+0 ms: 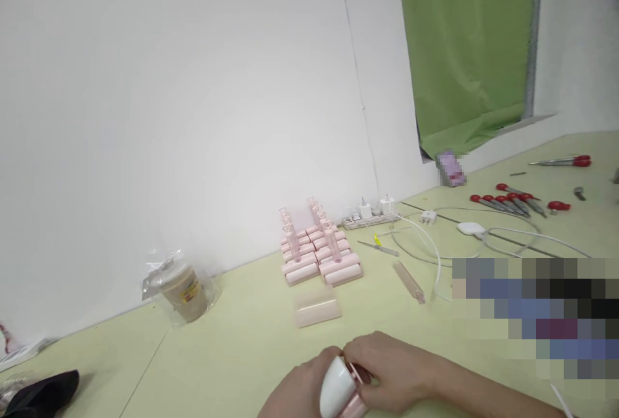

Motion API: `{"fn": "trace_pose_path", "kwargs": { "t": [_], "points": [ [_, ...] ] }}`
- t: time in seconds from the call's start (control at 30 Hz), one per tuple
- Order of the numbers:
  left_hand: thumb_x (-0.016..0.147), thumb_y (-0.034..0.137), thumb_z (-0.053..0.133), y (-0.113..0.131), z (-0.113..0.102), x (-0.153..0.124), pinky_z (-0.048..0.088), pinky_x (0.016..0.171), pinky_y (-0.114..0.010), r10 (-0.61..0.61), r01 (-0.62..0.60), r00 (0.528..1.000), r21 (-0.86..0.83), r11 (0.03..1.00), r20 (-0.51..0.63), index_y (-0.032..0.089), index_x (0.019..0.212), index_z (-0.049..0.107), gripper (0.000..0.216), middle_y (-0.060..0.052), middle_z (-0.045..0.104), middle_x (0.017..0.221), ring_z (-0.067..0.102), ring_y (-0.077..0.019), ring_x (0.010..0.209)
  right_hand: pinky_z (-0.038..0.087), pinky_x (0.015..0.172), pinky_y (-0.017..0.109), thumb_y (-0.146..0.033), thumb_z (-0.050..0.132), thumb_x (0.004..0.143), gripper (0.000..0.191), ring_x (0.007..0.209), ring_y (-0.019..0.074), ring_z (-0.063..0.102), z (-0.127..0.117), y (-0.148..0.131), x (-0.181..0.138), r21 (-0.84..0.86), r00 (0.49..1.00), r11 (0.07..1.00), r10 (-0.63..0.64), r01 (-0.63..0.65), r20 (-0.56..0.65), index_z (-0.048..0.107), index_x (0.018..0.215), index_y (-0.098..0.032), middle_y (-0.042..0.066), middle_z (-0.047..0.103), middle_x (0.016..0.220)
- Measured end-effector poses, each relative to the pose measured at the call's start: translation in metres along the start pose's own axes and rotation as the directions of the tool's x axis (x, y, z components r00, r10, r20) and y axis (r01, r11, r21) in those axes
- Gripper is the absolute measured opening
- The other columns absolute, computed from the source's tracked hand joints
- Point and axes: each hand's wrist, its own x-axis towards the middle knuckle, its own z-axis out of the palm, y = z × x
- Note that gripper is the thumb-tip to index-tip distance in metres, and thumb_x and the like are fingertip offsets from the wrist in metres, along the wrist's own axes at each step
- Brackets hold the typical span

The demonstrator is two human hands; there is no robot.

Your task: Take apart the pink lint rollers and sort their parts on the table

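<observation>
At the bottom of the view, my left hand (300, 384) curls round a lint roller (337, 387) with a smooth white roll and a pink frame. My right hand (389, 366) grips the pink side of the same roller, fingers closed near its upper end. Much of the frame is hidden behind the fingers. Beyond my hands lies a translucent pink cover (318, 309). To its right is a loose pink handle (409, 281). Farther back, several pink lint rollers (341, 269) are set out in two rows, with handles upright.
A bagged drink cup (186, 292) stands by the wall on the left. A power strip (372, 220), white cables (430, 247) and a thin screwdriver (380, 248) lie behind. Red-handled tools (507, 202) are at right. A black object (46, 395) lies front left; a blurred-out area covers the right.
</observation>
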Motion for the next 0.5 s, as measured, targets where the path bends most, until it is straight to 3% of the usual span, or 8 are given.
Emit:
{"fn": "trace_pose_path", "kwargs": {
  "t": [0.07,0.13,0.2,0.27,0.3,0.37,0.5],
  "points": [
    [0.061,0.027,0.061,-0.004,-0.001,0.004,0.042,0.065,-0.024,0.036,-0.036,0.999,-0.010,0.999,-0.036,0.030,0.108,0.049,0.049,0.002,0.064,0.092,0.058,-0.0192,0.077,0.036,0.054,0.026,-0.024,0.050,0.063,0.014,0.062,0.0176,0.053,-0.006,-0.002,-0.002,0.094,0.997,0.993,0.075,-0.072,-0.022,0.054,0.075,-0.019,0.002,0.058,0.072],
    [0.062,0.022,0.058,-0.009,0.000,0.010,0.043,0.068,-0.024,0.069,-0.074,0.991,-0.042,0.996,-0.111,0.030,0.114,0.043,0.054,0.001,0.063,0.094,0.058,-0.0185,0.078,0.040,0.064,0.029,-0.030,0.051,0.070,0.028,0.075,0.0193,0.055,-0.004,-0.002,-0.002,0.355,0.992,0.929,0.123,-0.105,-0.031,0.052,0.097,-0.021,0.002,0.058,0.083],
    [0.065,0.021,0.055,-0.014,0.003,0.015,0.044,0.068,-0.025,0.067,-0.089,0.977,-0.097,0.991,-0.204,0.027,0.119,0.037,0.057,0.000,0.064,0.093,0.058,-0.0180,0.076,0.042,0.070,0.030,-0.035,0.046,0.079,0.035,0.087,0.0189,0.055,0.006,0.000,0.002,0.680,0.990,0.726,0.139,-0.101,-0.001,0.043,0.112,-0.024,0.002,0.057,0.093],
    [0.068,0.025,0.054,-0.018,0.008,0.019,0.045,0.064,-0.026,0.048,-0.092,0.966,-0.167,0.982,-0.254,0.024,0.122,0.031,0.058,-0.003,0.064,0.089,0.058,-0.0180,0.070,0.045,0.069,0.029,-0.042,0.042,0.083,0.036,0.093,0.0193,0.054,0.024,0.002,0.010,0.884,0.990,0.460,0.137,-0.084,0.022,0.041,0.113,-0.022,0.004,0.055,0.096],
    [0.070,0.027,0.053,-0.020,0.011,0.021,0.045,0.064,-0.027,0.038,-0.098,0.962,-0.209,0.973,-0.270,0.022,0.123,0.029,0.059,-0.004,0.063,0.088,0.058,-0.0181,0.069,0.046,0.067,0.028,-0.046,0.044,0.082,0.037,0.094,0.0200,0.054,0.033,0.003,0.014,0.933,0.989,0.354,0.147,-0.059,0.006,0.043,0.110,-0.021,0.005,0.055,0.097],
    [0.069,0.029,0.056,-0.021,0.018,0.022,0.046,0.070,-0.029,0.038,-0.128,0.960,-0.314,0.941,-0.278,0.021,0.126,0.022,0.068,-0.007,0.061,0.097,0.059,-0.0193,0.078,0.046,0.070,0.029,-0.049,0.054,0.076,0.043,0.093,0.0206,0.055,0.047,0.004,0.021,0.973,0.976,0.229,0.203,0.028,-0.075,0.046,0.107,-0.020,0.006,0.057,0.097],
    [0.062,0.035,0.063,-0.031,0.019,0.030,0.036,0.093,-0.034,0.087,-0.227,0.943,-0.434,0.872,-0.320,0.021,0.133,0.001,0.095,-0.012,0.040,0.126,0.043,-0.0235,0.113,0.044,0.079,0.033,-0.048,0.059,0.072,0.042,0.092,0.0214,0.057,0.042,0.007,0.024,0.983,0.933,0.150,0.327,0.103,-0.148,0.050,0.102,-0.020,0.006,0.061,0.098]
  ]
}}
